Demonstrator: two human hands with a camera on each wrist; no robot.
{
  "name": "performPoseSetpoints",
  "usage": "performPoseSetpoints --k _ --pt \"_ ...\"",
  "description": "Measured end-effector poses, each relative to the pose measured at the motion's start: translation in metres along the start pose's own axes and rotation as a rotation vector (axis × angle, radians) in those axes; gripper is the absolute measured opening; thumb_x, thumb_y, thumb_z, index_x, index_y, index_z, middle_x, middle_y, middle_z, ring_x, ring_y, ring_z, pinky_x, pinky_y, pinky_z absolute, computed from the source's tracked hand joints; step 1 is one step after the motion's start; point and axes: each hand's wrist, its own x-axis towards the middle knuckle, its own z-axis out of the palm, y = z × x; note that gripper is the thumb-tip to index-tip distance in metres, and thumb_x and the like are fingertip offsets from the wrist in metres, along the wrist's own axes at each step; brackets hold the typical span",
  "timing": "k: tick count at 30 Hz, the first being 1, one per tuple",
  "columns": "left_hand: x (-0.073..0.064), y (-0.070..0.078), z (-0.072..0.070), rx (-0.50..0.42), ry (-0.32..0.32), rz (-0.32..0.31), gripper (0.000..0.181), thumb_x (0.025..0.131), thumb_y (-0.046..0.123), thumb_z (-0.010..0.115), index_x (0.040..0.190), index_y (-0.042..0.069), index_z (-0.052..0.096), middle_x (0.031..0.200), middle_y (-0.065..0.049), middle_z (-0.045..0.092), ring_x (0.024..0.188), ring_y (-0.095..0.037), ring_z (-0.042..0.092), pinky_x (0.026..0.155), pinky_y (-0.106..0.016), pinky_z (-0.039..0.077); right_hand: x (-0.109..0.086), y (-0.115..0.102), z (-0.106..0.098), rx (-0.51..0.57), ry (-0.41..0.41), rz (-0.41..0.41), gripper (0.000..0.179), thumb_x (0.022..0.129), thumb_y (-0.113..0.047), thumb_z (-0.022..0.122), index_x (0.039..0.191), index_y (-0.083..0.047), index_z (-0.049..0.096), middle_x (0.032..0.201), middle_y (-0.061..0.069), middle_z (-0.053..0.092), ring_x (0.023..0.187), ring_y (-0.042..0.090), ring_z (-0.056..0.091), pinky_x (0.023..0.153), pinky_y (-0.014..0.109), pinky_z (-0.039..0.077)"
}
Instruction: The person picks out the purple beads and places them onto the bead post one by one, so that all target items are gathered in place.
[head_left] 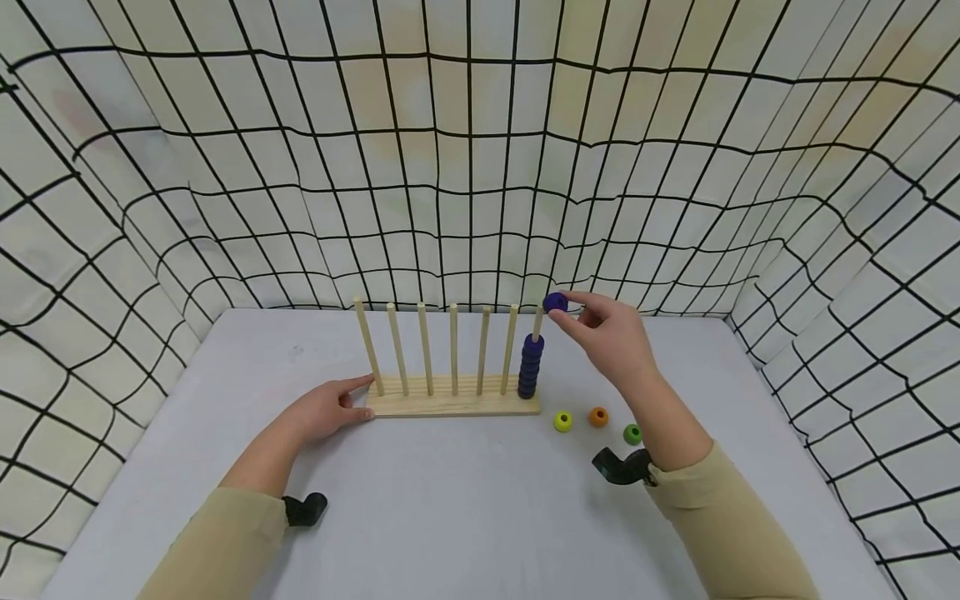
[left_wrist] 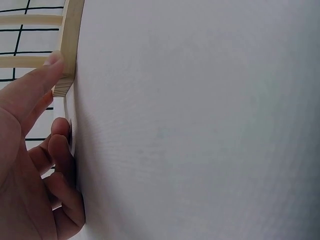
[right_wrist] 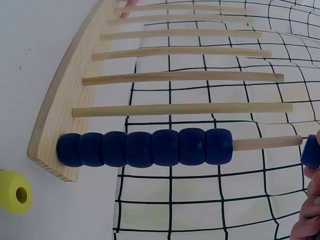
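A wooden peg rack (head_left: 450,407) with a row of upright pegs stands on the table. My left hand (head_left: 322,410) grips the left end of its base, thumb at the front and index finger behind. In the left wrist view the thumb presses the base (left_wrist: 71,45) while the other fingers curl beside it. Several dark blue beads (right_wrist: 152,148) are stacked on the rightmost peg, whose top stays bare. My right hand (head_left: 611,333) pinches another dark blue bead (head_left: 555,302) between thumb and fingers. That bead is beside the peg's tip, apart from it in the right wrist view.
Right of the rack lie a yellow bead (head_left: 562,422), an orange bead (head_left: 598,417) and a green bead (head_left: 632,434), the last near my right wrist. The white table (head_left: 450,500) is bordered at the back and sides by black netting (head_left: 470,192) over pale walls.
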Motion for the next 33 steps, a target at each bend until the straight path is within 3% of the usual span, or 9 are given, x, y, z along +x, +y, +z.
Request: performPoseSetpoints --k 33 --pt "0.002 -0.001 0.0 -0.007 0.0 0.012 0.071 0.091 0.035 0.072 0.152 0.013 0.042 0.081 -0.006 0.047 0.071 -0.02 0.042 0.064 -0.035 0.033 0.006 -0.002 0.021 0.135 0.003 0.003 0.043 0.092 -0.041 0.071 0.131 -0.023 0.067 0.078 0.005 0.052 0.072 0.024 0.047 0.058 0.034 0.038"
